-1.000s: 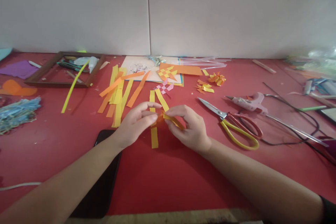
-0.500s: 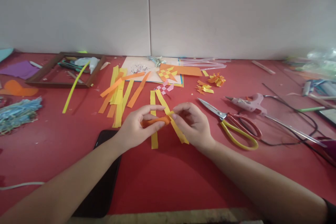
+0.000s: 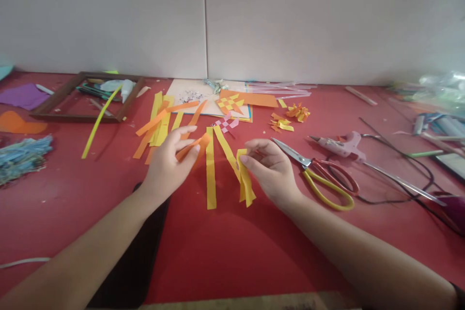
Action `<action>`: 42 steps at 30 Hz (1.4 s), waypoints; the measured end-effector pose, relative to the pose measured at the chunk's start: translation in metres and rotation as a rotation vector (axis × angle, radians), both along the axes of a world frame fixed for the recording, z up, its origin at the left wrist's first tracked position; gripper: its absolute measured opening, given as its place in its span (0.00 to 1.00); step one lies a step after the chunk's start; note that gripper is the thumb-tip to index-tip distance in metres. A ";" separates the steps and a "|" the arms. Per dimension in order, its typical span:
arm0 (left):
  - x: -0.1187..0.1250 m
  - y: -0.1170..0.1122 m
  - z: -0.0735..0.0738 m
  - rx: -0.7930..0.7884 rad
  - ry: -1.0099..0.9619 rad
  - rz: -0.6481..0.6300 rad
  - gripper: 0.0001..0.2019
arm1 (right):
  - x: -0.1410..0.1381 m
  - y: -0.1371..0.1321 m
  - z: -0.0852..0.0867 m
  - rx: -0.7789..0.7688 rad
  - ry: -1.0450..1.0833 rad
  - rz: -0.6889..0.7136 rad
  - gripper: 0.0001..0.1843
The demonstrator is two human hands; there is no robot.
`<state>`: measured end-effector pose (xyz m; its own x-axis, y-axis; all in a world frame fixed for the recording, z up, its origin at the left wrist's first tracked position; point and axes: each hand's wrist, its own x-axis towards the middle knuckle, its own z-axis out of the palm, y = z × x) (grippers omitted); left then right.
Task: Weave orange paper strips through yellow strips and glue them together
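My left hand (image 3: 170, 162) pinches a folded orange paper strip (image 3: 204, 144) between thumb and fingers. To its right, my right hand (image 3: 271, 168) holds a folded yellow paper strip (image 3: 244, 179) by its upper end, and its two legs hang down. Between the hands, two more yellow paper strips lie on the table: a straight upright one (image 3: 211, 169) and a slanted one (image 3: 225, 147) whose lower part is behind the held strip. Beyond my left hand is a pile of loose yellow and orange paper strips (image 3: 155, 121).
Scissors (image 3: 308, 162) and a pink glue gun (image 3: 343, 146) with its cord lie at right. A dark phone (image 3: 134, 256) is under my left forearm. Behind are a woven orange-yellow paper fish (image 3: 230, 102), a pink one (image 3: 225, 124) and a brown frame (image 3: 78, 117).
My hands have moved apart. The orange strip has gone left with my left hand, and the yellow strip now hangs folded from my right hand, separate from the orange one.
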<state>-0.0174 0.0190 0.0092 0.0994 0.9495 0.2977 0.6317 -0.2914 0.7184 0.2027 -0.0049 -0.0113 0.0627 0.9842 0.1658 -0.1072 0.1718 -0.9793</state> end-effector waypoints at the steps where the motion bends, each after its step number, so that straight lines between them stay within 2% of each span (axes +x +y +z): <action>1: -0.004 0.003 0.000 0.048 0.099 0.013 0.18 | 0.000 0.000 0.000 0.007 0.004 0.004 0.11; 5: -0.016 0.007 0.001 0.192 0.619 0.060 0.18 | -0.001 0.001 0.000 -0.009 0.029 0.042 0.11; 8: -0.015 0.004 0.002 0.179 0.782 0.044 0.18 | -0.003 0.000 0.002 -0.038 0.031 0.071 0.11; 11: -0.006 -0.004 0.007 0.274 0.691 0.014 0.21 | -0.005 -0.002 0.004 -0.043 -0.001 0.079 0.12; 13: 0.002 -0.011 0.013 0.365 0.561 0.032 0.18 | -0.006 -0.004 0.005 -0.023 -0.044 0.080 0.12; 15: 0.009 -0.018 0.018 0.341 0.360 -0.127 0.10 | -0.007 -0.008 0.005 0.023 -0.108 0.088 0.11; 17: 0.014 -0.022 0.020 0.218 0.211 -0.313 0.07 | -0.009 -0.012 0.005 0.077 -0.172 0.107 0.11; 19: 0.016 -0.025 0.020 0.128 0.141 -0.405 0.04 | -0.011 -0.016 0.006 0.128 -0.229 0.112 0.11; 22: 0.016 -0.025 0.017 0.085 0.104 -0.412 0.02 | -0.012 -0.020 0.007 0.204 -0.291 0.079 0.09; 27: 0.013 -0.025 0.018 -0.031 0.015 -0.467 0.05 | -0.012 -0.022 0.007 0.312 -0.348 0.047 0.08; 30: 0.015 -0.024 0.017 -0.044 0.007 -0.439 0.04 | -0.011 -0.021 0.006 0.344 -0.373 0.060 0.09; 42: 0.017 -0.025 0.015 -0.035 0.039 -0.390 0.07 | -0.014 -0.022 0.005 0.271 -0.356 0.074 0.09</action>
<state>-0.0009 -0.0058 0.0244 0.4658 0.8476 0.2544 0.5054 -0.4908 0.7097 0.1891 -0.0272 -0.0060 -0.1137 0.9020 0.4166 0.2062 0.4316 -0.8782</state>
